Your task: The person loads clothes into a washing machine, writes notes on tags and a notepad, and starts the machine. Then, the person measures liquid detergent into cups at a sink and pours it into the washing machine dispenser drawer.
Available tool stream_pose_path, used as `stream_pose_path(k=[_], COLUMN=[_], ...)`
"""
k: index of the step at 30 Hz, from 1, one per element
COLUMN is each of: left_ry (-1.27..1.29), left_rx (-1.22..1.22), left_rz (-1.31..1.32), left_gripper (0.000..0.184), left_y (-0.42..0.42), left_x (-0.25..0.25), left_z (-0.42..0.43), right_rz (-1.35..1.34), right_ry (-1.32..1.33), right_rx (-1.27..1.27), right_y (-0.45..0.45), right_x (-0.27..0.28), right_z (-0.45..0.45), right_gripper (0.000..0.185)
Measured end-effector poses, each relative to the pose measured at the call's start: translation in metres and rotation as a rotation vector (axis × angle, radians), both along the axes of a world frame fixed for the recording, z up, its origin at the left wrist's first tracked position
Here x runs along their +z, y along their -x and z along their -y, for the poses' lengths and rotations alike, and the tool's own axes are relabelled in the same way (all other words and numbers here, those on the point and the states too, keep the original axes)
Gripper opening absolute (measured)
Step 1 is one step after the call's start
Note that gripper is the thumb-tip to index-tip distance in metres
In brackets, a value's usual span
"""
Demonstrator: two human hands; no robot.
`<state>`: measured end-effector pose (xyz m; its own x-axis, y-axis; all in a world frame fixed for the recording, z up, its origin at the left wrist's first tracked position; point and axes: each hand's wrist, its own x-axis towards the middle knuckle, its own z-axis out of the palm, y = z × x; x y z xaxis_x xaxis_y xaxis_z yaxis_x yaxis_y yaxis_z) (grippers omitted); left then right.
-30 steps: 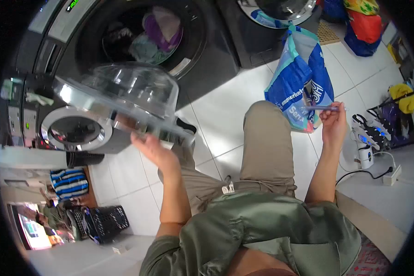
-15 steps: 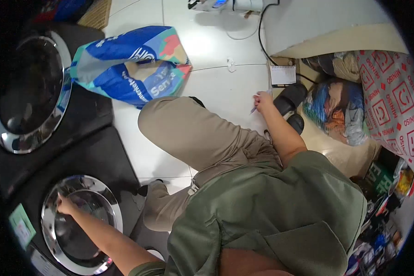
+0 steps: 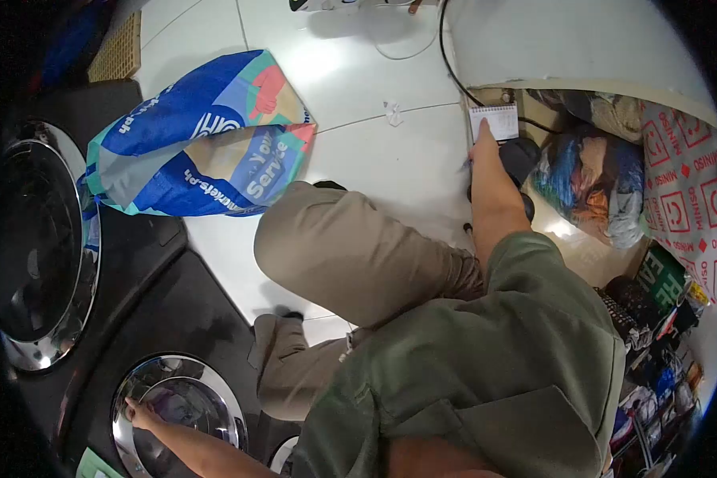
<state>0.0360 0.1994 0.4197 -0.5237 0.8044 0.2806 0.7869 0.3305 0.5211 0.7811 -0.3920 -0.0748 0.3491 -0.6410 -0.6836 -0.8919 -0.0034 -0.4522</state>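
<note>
My left hand (image 3: 141, 414) rests against the chrome rim of a closed round machine door (image 3: 179, 418) at the lower left, fingers partly stretched out and holding nothing visible. At the upper right, my right hand (image 3: 483, 144) reaches the lower edge of a small spiral notebook (image 3: 498, 122). One finger points onto its white page. The other fingers are curled round a thin pen, of which only a faint bit shows beside the hand. The notebook lies near dark slippers (image 3: 519, 159).
A blue shopping bag (image 3: 207, 135) stands on the tiled floor (image 3: 366, 167). Another round door (image 3: 40, 239) is at the far left. Plastic bags of clothes (image 3: 589, 179) and a MINISO bag (image 3: 681, 191) lie at the right. A black cable (image 3: 454, 72) runs near the notebook.
The view first swung round from the open machine door, which is now closed under my left hand. Since then, my right hand has moved with the pen to the notebook.
</note>
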Motion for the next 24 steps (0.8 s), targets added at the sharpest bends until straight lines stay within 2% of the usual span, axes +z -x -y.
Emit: stream_pose_path(k=[1,3,4,5,7,8,9,10,11,12,13,14,15,16,18,20,24], left_ry=[0.048,0.060,0.090,0.120,0.140,0.078,0.017,-0.176,-0.051,0.111,0.089,0.326,0.312,0.378,0.454,0.467,0.481], left_rx=[-0.045,-0.014,0.001,0.016,0.019,0.038,0.053,-0.071,-0.150,-0.044,-0.060,-0.013,0.081,-0.064,-0.024,0.044,0.086], left_rz=[0.097,0.065,0.041,0.017,-0.018,0.018,0.057,0.362,0.439,0.447,0.537,0.531,0.522,0.463,0.492,0.469,0.421], left_gripper=[0.042,0.043,0.043,0.043,0.043,0.041,0.040,0.040,0.043,0.048,0.050,0.049,0.050,0.051,0.044,0.040,0.037], left_y=[0.003,0.004,0.001,-0.002,-0.006,-0.012,-0.024,-0.049,-0.075,-0.033,-0.087,-0.041,-0.050,-0.033,-0.042,-0.056,-0.066], left_x=[0.003,0.004,0.004,0.004,-0.001,-0.006,-0.013,-0.026,-0.031,-0.048,-0.057,-0.074,-0.091,-0.107,-0.115,-0.112,-0.092], left_z=[0.002,0.004,0.005,0.008,0.012,0.019,0.026,0.045,0.068,0.054,0.090,0.080,0.096,0.107,0.146,0.173,0.187], right_rz=[0.012,0.173,0.171,0.218,0.380,0.382,0.323,0.296,0.270,0.228,0.208,0.190,0.263,0.300,0.389,0.442,0.367], right_ry=[0.033,-0.263,0.002,0.422,-0.142,-0.150,-0.102,-0.078,-0.053,-0.193,-0.269,-0.333,-0.350,-0.359,-0.421,-0.480,-0.339], right_rx=[-0.031,0.235,0.790,1.242,0.285,0.279,0.384,0.431,0.478,0.192,0.050,-0.100,-0.148,-0.178,-0.316,-0.432,-0.583], right_y=[0.002,0.001,-0.003,-0.006,-0.015,-0.019,-0.024,-0.025,-0.026,-0.020,-0.021,-0.022,-0.026,-0.030,-0.036,-0.038,-0.038], right_x=[0.007,0.035,0.000,-0.040,-0.056,-0.061,-0.066,-0.057,-0.047,-0.003,0.009,0.020,0.016,0.012,0.001,0.001,0.042], right_z=[-0.010,-0.013,0.002,0.021,0.015,0.017,0.025,0.023,0.021,0.000,-0.005,-0.010,-0.009,-0.007,0.000,0.003,-0.008], right_gripper=[0.054,0.046,0.046,0.047,0.036,0.036,0.034,0.034,0.033,0.033,0.033,0.033,0.030,0.029,0.028,0.031,0.047])
